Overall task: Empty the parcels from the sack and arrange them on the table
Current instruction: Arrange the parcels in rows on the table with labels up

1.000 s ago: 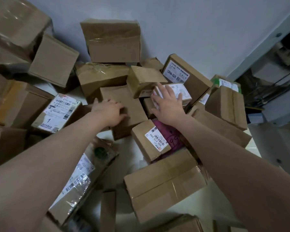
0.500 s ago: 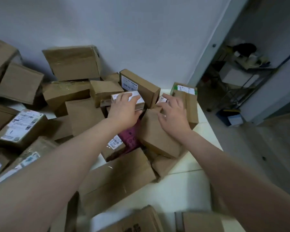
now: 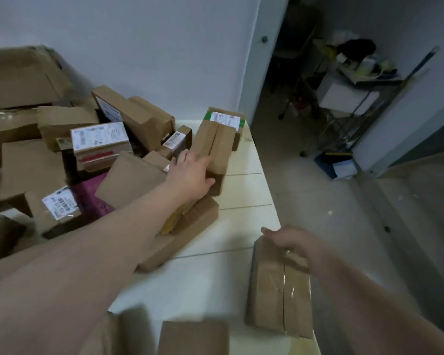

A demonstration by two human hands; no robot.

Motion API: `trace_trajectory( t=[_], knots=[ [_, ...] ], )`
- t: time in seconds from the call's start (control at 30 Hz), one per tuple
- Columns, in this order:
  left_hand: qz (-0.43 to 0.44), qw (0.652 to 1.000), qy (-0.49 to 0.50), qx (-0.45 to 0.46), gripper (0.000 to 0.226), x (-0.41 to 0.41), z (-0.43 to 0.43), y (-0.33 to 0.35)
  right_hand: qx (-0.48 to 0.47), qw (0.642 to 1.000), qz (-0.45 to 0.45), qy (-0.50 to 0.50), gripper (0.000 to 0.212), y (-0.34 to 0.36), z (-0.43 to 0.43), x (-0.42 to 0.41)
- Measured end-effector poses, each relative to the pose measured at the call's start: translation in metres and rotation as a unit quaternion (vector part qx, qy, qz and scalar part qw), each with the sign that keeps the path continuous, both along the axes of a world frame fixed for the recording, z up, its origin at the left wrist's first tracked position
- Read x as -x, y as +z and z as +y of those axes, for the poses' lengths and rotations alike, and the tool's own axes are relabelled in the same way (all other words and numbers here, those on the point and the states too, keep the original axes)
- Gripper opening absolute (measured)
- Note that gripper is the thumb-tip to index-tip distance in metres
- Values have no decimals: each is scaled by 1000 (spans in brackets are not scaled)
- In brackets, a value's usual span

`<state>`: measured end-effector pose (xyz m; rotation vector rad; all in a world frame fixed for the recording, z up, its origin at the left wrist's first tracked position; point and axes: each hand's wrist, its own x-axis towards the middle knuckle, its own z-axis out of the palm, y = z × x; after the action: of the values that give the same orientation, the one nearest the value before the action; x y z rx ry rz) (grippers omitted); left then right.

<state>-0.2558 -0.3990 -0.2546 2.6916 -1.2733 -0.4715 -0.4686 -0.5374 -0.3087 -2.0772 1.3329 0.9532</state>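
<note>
Withdrawn from the brown carton heap [image 3: 128, 175], right hand [image 3: 292, 243] is clamped on the far end of a flat taped brown cardboard parcel [image 3: 274, 295], lengthwise at the white table's [image 3: 241, 190] right edge; left hand [image 3: 190, 175] is laid straight-fingered on the heap.

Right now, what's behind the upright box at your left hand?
A box with a green-edged white label; its lower part is covered by the upright box.

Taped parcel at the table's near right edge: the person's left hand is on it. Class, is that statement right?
No. The head view shows the right hand on the taped parcel at the near right edge of the table; the left hand reaches into the pile.
</note>
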Motion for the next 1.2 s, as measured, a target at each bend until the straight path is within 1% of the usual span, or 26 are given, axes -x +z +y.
trace_trajectory(
  t=[0.07, 0.17, 0.23, 0.27, 0.33, 0.37, 0.43, 0.5, 0.53, 0.6, 0.7, 0.77, 0.83, 0.87, 0.93, 1.0, 1.03, 1.13, 1.2],
  knots=[
    [-8, 1000, -2, -28, 62, 1, -10, -4, -30, 999, -9, 31, 75, 2, 5, -16],
    [-7, 999, 14, -32, 59, -7, -22, -5, -86, 994, -62, -18, 70, 4, 1, -51],
    [-6, 999, 36, -22, 57, -16, -28, -3, -30, 990, -138, -5, 65, 3, -7, -76],
    [3, 999, 51, -19, 57, -22, -30, -3, 1, 982, -190, -5, 63, 4, -12, -89],
    [49, 995, 89, -14, 61, -36, -37, -3, -5, 956, -291, -44, 59, 4, -23, -115],
    [82, 990, 112, -10, 62, -44, -42, -2, -24, 943, -325, -71, 58, 4, -27, -127],
    [144, 977, 157, 6, 60, -59, -53, 2, -65, 920, -362, -138, 57, 3, -34, -150],
    [177, 970, 165, 18, 54, -70, -64, 10, -96, 899, -379, -197, 54, -2, -40, -170],
    [177, 972, 156, 20, 51, -76, -70, 13, -93, 893, -385, -216, 53, -5, -45, -180],
    [148, 980, 130, 20, 46, -86, -84, 16, -63, 887, -394, -232, 50, -12, -59, -196],
    [96, 988, 121, 18, 53, -104, -107, 13, 11, 886, -408, -221, 49, -20, -92, -218],
    [101, 986, 125, 31, 58, -121, -123, 0, 24, 876, -416, -243, 51, -23, -116, -236],
    [141, 976, 157, 60, 62, -140, -142, -17, 7, 863, -419, -282, 55, -28, -139, -255],
    [169, 965, 182, 78, 66, -150, -151, -25, 1, 862, -413, -292, 56, -32, -149, -264],
    [220, 944, 224, 103, 72, -166, -167, -38, 3, 876, -388, -285, 58, -43, -167, -279],
    [260, 930, 234, 111, 72, -182, -179, -50, -19, 889, -354, -289, 60, -53, -177, -292],
    [280, 926, 228, 109, 69, -189, -184, -55, -29, 888, -346, -301, 62, -57, -180, -297],
    [302, 925, 197, 118, 55, -198, -195, -64, -3, 858, -397, -326, 66, -65, -192, -311],
    [325, 919, 185, 124, 60, -197, -200, -72, -27, 828, -440, -347, 67, -67, -203, -313]
  ],
)
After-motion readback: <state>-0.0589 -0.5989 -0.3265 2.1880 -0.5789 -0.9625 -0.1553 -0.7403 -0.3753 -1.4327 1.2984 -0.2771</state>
